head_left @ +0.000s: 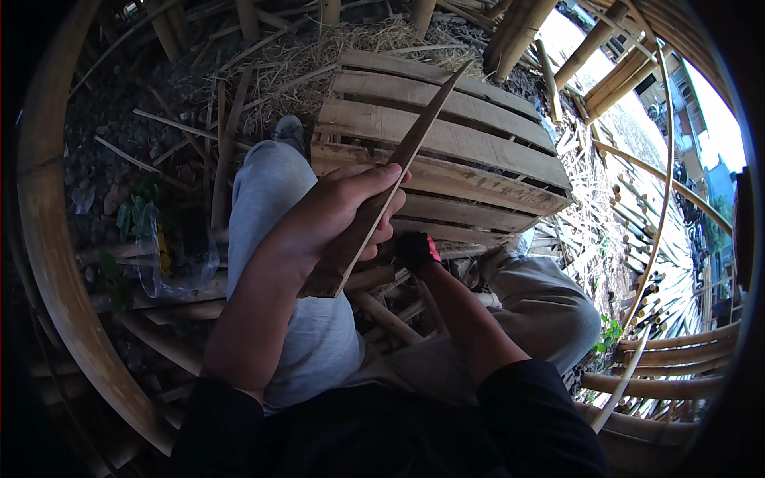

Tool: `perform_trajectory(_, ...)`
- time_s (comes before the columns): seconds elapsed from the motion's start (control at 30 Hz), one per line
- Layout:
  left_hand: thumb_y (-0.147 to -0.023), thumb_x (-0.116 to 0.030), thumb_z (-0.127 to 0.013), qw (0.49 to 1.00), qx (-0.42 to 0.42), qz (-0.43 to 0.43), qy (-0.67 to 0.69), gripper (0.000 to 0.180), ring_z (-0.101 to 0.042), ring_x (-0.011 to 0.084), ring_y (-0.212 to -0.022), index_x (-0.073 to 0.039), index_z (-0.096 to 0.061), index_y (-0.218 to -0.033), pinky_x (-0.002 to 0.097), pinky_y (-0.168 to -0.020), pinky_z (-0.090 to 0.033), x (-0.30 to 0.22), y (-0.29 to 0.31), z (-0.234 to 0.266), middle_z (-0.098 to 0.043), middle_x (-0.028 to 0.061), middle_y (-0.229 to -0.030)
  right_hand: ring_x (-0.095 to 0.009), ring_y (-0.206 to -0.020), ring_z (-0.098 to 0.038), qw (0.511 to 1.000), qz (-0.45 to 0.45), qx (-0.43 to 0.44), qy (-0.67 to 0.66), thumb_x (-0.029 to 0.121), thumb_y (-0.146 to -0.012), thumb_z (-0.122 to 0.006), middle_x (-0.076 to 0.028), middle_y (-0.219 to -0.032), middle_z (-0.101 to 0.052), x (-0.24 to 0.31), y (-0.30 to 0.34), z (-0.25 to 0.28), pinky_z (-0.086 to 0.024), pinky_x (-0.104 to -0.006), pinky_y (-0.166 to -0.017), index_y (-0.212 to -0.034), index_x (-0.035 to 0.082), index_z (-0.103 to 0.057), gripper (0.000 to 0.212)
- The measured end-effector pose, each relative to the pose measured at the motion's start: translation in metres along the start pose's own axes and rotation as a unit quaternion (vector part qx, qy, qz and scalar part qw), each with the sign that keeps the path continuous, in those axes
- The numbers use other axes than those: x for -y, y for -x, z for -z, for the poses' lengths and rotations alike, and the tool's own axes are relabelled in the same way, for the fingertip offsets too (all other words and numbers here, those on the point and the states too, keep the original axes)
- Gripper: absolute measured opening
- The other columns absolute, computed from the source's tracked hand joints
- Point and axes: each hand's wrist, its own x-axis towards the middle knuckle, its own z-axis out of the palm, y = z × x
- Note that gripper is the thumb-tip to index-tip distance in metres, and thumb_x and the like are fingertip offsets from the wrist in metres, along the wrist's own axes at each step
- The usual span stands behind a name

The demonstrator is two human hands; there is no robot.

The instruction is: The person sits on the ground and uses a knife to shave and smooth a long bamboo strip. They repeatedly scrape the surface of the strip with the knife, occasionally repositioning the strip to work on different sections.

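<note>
My left hand (339, 203) is closed round a long split strip of bamboo or wood (421, 130). The strip tapers to a sharp point at its far right end. Its broad, blunt end (327, 280) sticks out below the hand, above my left knee. Lower and to the right, my right hand (418, 252) wears a black and red glove. It is down in shadow by the near edge of a slatted wooden crate (454, 151); its fingers are too dark to make out. The strip's upper part passes over the crate's slats, in front of them.
Bamboo poles (390, 319) lie under and between my legs. A thick curved bamboo pole (60, 239) runs down the left. Straw (311, 64) and loose sticks litter the ground behind the crate. A clear plastic bag (175, 259) lies at left. Many cut bamboo pieces (637, 263) are spread at right.
</note>
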Motion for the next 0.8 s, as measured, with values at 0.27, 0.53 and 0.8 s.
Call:
perform_trajectory(0.27, -0.106, -0.033, -0.047, 0.999, 0.006, 0.015, 0.031, 0.027, -0.034, 0.0007, -0.040, -0.007, -0.053, -0.113, 0.0163, -0.032, -0.025, 0.000, -0.001, 0.007, -0.043, -0.0050, -0.063, -0.029, -0.095, -0.072, 0.974, 0.082, 0.144, 0.156, 0.032, -0.090, -0.055, -0.013, -0.101, -0.074, -0.001, -0.013, 0.030, -0.057, -0.0403, -0.080, -0.101, 0.014, -0.076, 0.030)
perform_trajectory(0.53, -0.103, -0.030, -0.051, 0.999, 0.021, 0.011, 0.026, 0.024, -0.045, 0.0028, -0.051, -0.007, -0.054, -0.112, 0.0171, -0.036, -0.031, 0.004, -0.010, 0.010, -0.045, -0.0041, -0.067, -0.027, -0.098, -0.069, 0.933, 0.259, 0.110, 0.226, 0.033, -0.091, -0.056, -0.002, -0.100, -0.072, -0.004, 0.053, 0.292, -0.056, -0.0414, -0.079, -0.097, 0.021, -0.073, 0.021)
perform_trajectory(0.8, -0.090, -0.028, -0.070, 0.994, 0.045, -0.062, -0.084, 0.039, -0.061, 0.0130, -0.092, -0.005, -0.062, -0.121, 0.0274, -0.080, -0.046, 0.025, -0.021, 0.025, -0.065, 0.0043, -0.098, -0.030, -0.099, -0.067, 0.927, 0.357, -0.111, 0.043, 0.022, -0.093, -0.058, -0.010, -0.102, -0.070, -0.027, 0.082, 0.367, -0.054, -0.0384, -0.088, -0.110, 0.011, -0.071, 0.024)
